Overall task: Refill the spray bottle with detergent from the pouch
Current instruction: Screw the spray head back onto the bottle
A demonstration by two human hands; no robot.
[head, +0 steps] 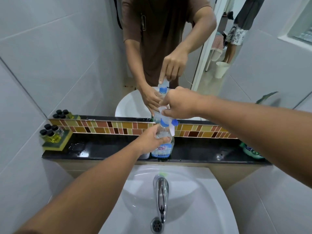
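Note:
A clear spray bottle (163, 149) with a blue label stands upright on the black stone ledge (104, 149) behind the sink. My left hand (152, 140) is wrapped around its upper body. My right hand (177, 105) grips the white trigger head (171, 123) with its blue nozzle and collar, at the top of the bottle. A green pouch (251, 150) lies at the far right end of the ledge, partly hidden by my right forearm.
A white basin (211, 200) with a chrome tap (161, 193) sits right below the ledge. Several small dark-capped bottles on a sponge tray (52, 137) stand at the ledge's left end. A mirror (84, 56) above a mosaic tile strip (109, 128) reflects my hands.

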